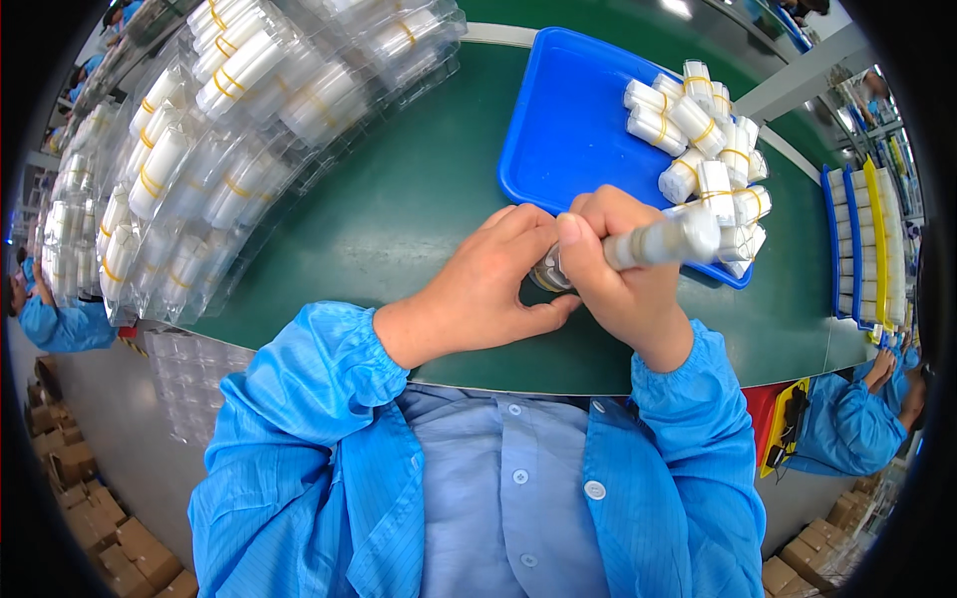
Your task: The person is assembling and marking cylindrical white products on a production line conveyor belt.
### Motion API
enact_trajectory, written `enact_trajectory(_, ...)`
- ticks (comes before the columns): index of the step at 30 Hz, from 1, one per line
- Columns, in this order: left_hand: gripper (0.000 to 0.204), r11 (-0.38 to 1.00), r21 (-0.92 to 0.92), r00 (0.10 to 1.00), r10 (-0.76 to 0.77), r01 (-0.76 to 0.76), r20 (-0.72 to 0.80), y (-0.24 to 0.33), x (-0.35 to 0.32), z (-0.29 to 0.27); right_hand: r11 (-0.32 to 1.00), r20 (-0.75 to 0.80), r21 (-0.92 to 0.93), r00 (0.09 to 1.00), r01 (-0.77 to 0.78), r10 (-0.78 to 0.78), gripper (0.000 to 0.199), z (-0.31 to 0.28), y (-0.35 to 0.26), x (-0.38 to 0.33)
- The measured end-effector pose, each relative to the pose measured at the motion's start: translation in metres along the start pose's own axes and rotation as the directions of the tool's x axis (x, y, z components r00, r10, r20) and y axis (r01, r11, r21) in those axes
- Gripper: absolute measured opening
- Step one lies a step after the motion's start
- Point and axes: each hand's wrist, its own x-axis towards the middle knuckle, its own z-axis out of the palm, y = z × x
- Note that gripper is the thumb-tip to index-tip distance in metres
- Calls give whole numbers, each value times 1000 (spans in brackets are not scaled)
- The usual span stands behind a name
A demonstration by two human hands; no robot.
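My left hand [486, 284] curls its thumb and fingers around a small round object [546, 274], greyish and shiny, low over the green table. Most of that object is hidden by the fingers, so its kind cannot be made out. Right beside it, my right hand [633, 279] is closed on a whitish, partly see-through cylinder [653, 242]. The cylinder sticks out to the right past my fingers and its thick rounded end is blurred. Both hands meet just in front of the blue tray [520, 130].
White cylinder bundles with yellow bands [703, 125] lie heaped at the tray's right side. Stacked clear plastic trays [239, 189] with similar bundles fill the table's left. Blue and yellow racks [867, 244] stand far right. Co-workers' blue sleeves [842, 424] show at both sides.
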Motion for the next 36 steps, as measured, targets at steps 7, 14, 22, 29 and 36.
enact_trajectory(7,47,998,45,998,-50,49,29,-3,-3,2,997,36,-47,997,-59,61,26,0,1,-2)
enact_trajectory(14,48,993,16,993,-116,116,7,1,-6,5,997,-101,56,993,-53,59,23,1,-1,-4)
enact_trajectory(22,50,552,-699,870,-443,455,216,-7,-2,-4,917,-500,380,861,121,93,23,-52,-5,12)
enact_trajectory(29,51,109,-853,805,-410,510,429,-2,6,-25,911,-437,409,889,56,141,25,-45,-1,10)
enact_trajectory(36,53,371,-785,828,-474,496,299,-7,3,-20,907,-409,418,902,51,138,25,-42,-3,7)
